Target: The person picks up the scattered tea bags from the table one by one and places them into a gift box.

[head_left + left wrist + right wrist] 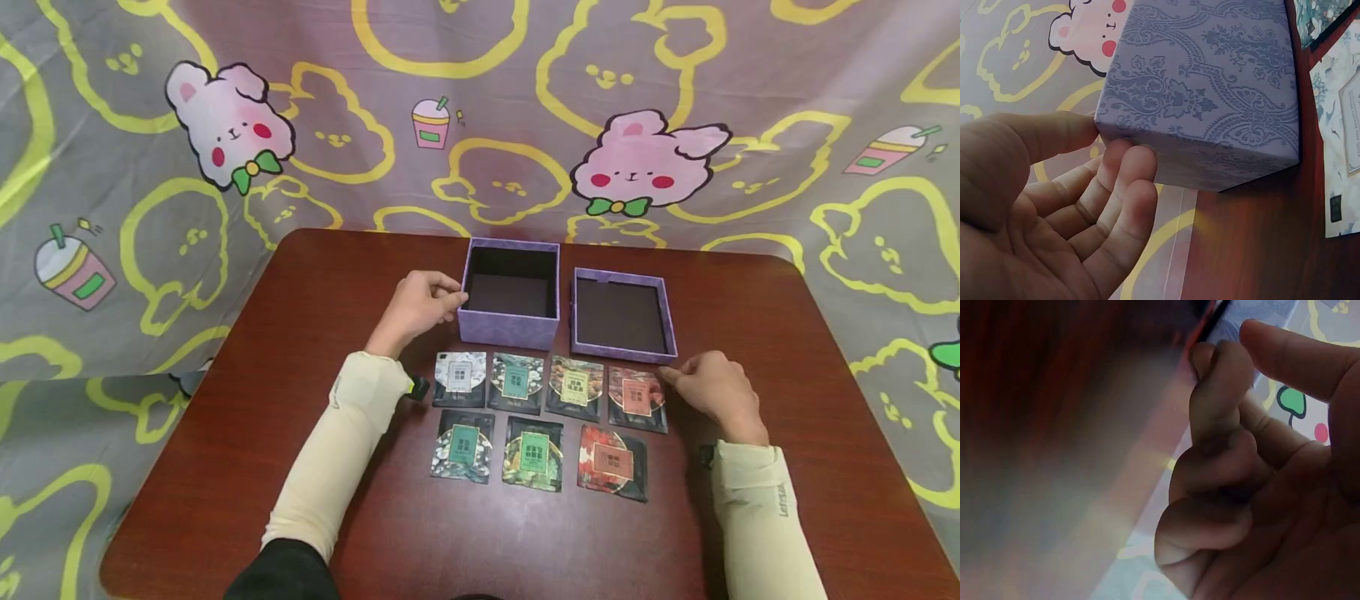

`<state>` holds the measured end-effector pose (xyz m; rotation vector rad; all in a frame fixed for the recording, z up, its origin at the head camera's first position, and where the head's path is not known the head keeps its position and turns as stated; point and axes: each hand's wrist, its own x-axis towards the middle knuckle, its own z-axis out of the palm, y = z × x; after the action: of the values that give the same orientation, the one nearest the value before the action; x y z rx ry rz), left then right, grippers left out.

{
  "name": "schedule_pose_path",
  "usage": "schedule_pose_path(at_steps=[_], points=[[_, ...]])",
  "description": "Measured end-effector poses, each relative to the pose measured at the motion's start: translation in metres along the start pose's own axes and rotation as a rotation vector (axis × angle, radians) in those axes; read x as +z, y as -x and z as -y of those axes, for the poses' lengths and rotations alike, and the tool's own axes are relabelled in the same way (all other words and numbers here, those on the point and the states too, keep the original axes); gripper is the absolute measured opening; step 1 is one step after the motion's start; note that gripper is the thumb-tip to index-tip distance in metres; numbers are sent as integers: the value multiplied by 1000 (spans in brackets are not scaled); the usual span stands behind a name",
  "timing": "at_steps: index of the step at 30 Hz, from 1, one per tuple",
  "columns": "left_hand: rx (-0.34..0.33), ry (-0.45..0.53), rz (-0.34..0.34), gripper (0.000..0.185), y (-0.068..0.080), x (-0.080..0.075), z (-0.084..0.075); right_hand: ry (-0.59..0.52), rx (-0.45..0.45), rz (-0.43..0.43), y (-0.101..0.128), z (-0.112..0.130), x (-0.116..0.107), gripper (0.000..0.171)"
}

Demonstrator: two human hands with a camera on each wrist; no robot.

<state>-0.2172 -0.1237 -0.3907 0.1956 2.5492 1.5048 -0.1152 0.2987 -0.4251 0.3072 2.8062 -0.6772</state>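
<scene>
An open purple patterned box [510, 327] stands at the table's back middle, with its shallow lid [621, 352] lying inside-up to its right. My left hand [452, 297] holds the box's near left corner; in the left wrist view the thumb and fingertips of the left hand [1107, 140] press on that corner of the box [1210, 94]. Several square tea packets lie in two rows in front. My right hand [670, 377], fingers curled, has its tips at the upper right corner of the orange packet [637, 398]. In the right wrist view the right hand [1229, 340] is blurred; no grip shows.
The packets lie on a dark red-brown table [787, 333]: a grey one [459, 377] leftmost in the back row, a red one [612, 461] rightmost in the front row. A cartoon-print cloth [300, 125] hangs behind and around the table.
</scene>
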Motion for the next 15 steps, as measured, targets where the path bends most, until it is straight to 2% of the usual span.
schedule_pose_path(at_steps=[5,15], points=[[11,0,5,28,1,1,1,-25,59,30,-1,-1,4,47],[12,-1,5,28,1,1,3,-63,171,-1,0,6,11,53]])
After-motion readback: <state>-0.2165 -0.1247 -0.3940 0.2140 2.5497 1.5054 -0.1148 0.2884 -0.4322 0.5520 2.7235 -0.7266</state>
